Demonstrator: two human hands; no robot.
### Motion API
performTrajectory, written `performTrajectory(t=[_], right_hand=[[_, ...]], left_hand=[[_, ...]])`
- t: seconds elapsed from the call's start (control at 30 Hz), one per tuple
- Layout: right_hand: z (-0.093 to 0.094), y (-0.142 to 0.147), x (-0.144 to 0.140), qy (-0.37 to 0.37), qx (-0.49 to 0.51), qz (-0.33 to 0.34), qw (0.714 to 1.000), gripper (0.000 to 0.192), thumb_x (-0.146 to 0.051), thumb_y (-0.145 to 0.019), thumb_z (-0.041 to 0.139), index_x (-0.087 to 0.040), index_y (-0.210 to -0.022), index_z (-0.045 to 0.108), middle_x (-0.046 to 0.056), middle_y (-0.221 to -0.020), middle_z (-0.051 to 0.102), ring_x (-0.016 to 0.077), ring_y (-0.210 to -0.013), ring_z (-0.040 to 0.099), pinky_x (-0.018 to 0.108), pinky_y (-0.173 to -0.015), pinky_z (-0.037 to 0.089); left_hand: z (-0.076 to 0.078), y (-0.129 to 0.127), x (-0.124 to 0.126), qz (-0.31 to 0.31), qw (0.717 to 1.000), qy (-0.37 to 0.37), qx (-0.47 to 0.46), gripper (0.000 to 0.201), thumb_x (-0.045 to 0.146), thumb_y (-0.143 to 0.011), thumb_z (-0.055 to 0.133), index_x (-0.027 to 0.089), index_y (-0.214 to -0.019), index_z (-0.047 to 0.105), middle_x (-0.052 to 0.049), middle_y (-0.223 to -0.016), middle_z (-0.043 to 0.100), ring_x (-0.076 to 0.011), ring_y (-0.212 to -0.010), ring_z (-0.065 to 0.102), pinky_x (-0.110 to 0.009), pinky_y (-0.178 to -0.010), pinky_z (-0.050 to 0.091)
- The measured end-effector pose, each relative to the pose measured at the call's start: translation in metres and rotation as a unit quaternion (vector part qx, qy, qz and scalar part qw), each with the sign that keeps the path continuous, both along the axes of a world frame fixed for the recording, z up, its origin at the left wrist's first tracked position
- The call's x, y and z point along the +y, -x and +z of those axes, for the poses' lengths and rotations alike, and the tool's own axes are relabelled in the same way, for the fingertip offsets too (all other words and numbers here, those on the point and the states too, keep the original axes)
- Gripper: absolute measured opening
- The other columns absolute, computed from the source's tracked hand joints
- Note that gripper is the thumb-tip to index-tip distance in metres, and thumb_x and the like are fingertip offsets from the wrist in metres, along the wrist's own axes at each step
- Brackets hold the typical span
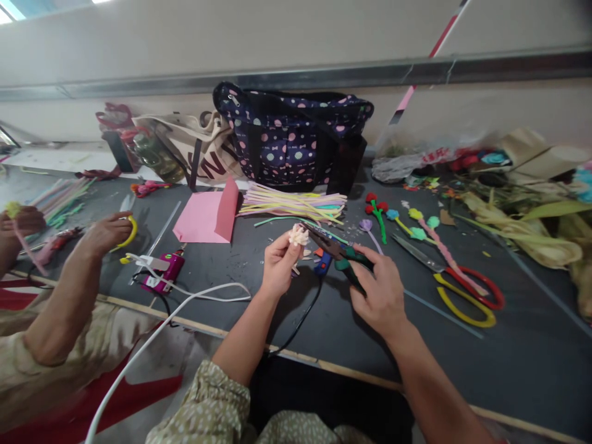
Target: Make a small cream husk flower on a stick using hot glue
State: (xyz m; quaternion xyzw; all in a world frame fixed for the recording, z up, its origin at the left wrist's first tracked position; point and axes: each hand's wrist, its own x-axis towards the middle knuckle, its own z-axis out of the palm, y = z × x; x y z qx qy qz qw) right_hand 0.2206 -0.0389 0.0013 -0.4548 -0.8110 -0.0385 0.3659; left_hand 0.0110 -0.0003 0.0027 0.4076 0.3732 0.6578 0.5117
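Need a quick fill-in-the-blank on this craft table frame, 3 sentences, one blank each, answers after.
1. The left hand pinches a small cream-coloured ____ made of pipe cleaner.
2. The right hand holds green-handled ____ whose tips point at that piece.
3. The scissors lying to the right on the table have one yellow handle and one ____ handle.

Missing words: flower; pliers; red

Left hand [279,266] pinching pale foam flower [298,235], right hand [380,290] gripping green-handled pliers [341,253], dark table [509,351]
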Motion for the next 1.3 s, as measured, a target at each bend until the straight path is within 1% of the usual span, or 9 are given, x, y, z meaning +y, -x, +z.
performTrajectory(t=[0.17,0.27,0.37,0.6,0.7,0.77,0.9,1.03,1.3], right_hand=[[-0.011,0.001,-0.001,0.135,0.19,0.036,0.972,0.049,-0.006,-0.075,0.051,-0.025,-0.12,0.06,0.012,-0.136,0.054,0.0315,-0.125,0.053,0.053,-0.103,0.044],[-0.015,0.001,-0.001,0.227,0.355,0.051,0.906,0.044,-0.009,-0.078,0.052,-0.026,-0.118,0.06,0.01,-0.128,0.06,0.0274,-0.115,0.061,0.048,-0.095,0.051],[-0.015,0.001,0.001,0.289,0.473,0.106,0.825,0.036,-0.016,-0.082,0.052,-0.028,-0.115,0.056,0.009,-0.122,0.063,0.0237,-0.098,0.067,0.042,-0.078,0.057],[-0.015,-0.005,0.011,0.382,0.535,0.16,0.736,0.012,-0.027,-0.081,0.055,-0.025,-0.093,0.05,0.008,-0.108,0.063,0.0205,-0.082,0.064,0.034,-0.058,0.053],[-0.018,-0.006,0.011,0.404,0.557,0.152,0.71,0.019,-0.026,-0.074,0.065,-0.024,-0.086,0.051,0.008,-0.107,0.061,0.0192,-0.081,0.06,0.032,-0.058,0.051],[-0.022,-0.007,0.009,0.398,0.535,0.139,0.732,0.023,-0.028,-0.073,0.07,-0.024,-0.089,0.055,0.006,-0.103,0.06,0.0176,-0.08,0.057,0.03,-0.06,0.05],[-0.024,-0.009,0.007,0.344,0.414,0.113,0.835,0.029,-0.031,-0.077,0.072,-0.024,-0.104,0.062,0.003,-0.092,0.055,0.0165,-0.077,0.054,0.031,-0.066,0.05],[-0.015,-0.006,0.005,0.246,0.298,0.105,0.916,0.019,-0.029,-0.079,0.069,-0.022,-0.096,0.064,0.005,-0.095,0.054,0.0212,-0.091,0.057,0.036,-0.079,0.05],[-0.006,0.001,0.001,0.158,0.211,0.077,0.962,0.02,-0.021,-0.082,0.061,-0.022,-0.101,0.066,0.009,-0.105,0.055,0.0249,-0.105,0.057,0.041,-0.09,0.051]], left_hand=[[0.008,0.001,0.003,-0.03,0.996,0.045,-0.071,0.057,0.063,-0.079,0.066,0.016,-0.11,0.072,0.001,-0.064,0.052,-0.0063,-0.049,0.025,-0.02,-0.043,0.021],[0.01,0.002,0.006,-0.032,0.991,0.063,-0.113,0.062,0.069,-0.081,0.058,0.016,-0.108,0.072,0.0,-0.064,0.051,-0.0069,-0.049,0.026,-0.02,-0.042,0.023],[0.01,0.003,0.009,-0.037,0.986,0.07,-0.147,0.052,0.061,-0.081,0.064,0.018,-0.109,0.071,0.002,-0.064,0.051,-0.0064,-0.049,0.029,-0.018,-0.042,0.027],[0.011,0.001,0.006,-0.076,0.978,0.058,-0.187,0.049,0.049,-0.076,0.076,0.022,-0.115,0.067,0.003,-0.069,0.056,-0.0099,-0.065,0.054,-0.026,-0.07,0.055],[0.013,0.002,0.003,-0.082,0.979,0.059,-0.176,0.047,0.046,-0.077,0.077,0.022,-0.116,0.065,0.001,-0.073,0.06,-0.0103,-0.064,0.058,-0.025,-0.065,0.056],[0.013,0.002,0.002,-0.076,0.982,0.055,-0.166,0.045,0.043,-0.076,0.078,0.023,-0.114,0.066,0.001,-0.074,0.061,-0.0095,-0.061,0.057,-0.022,-0.057,0.054],[0.014,0.002,0.001,-0.06,0.986,0.036,-0.148,0.044,0.044,-0.073,0.08,0.022,-0.109,0.067,0.0,-0.076,0.062,-0.0085,-0.058,0.056,-0.018,-0.048,0.049],[0.014,0.001,0.002,-0.045,0.989,0.005,-0.141,0.038,0.044,-0.072,0.081,0.02,-0.098,0.067,0.0,-0.078,0.062,-0.0091,-0.059,0.058,-0.019,-0.049,0.05],[0.013,0.003,0.005,-0.071,0.982,0.024,-0.171,0.05,0.035,-0.066,0.086,0.018,-0.11,0.071,-0.002,-0.079,0.066,-0.0098,-0.062,0.06,-0.02,-0.055,0.05]])
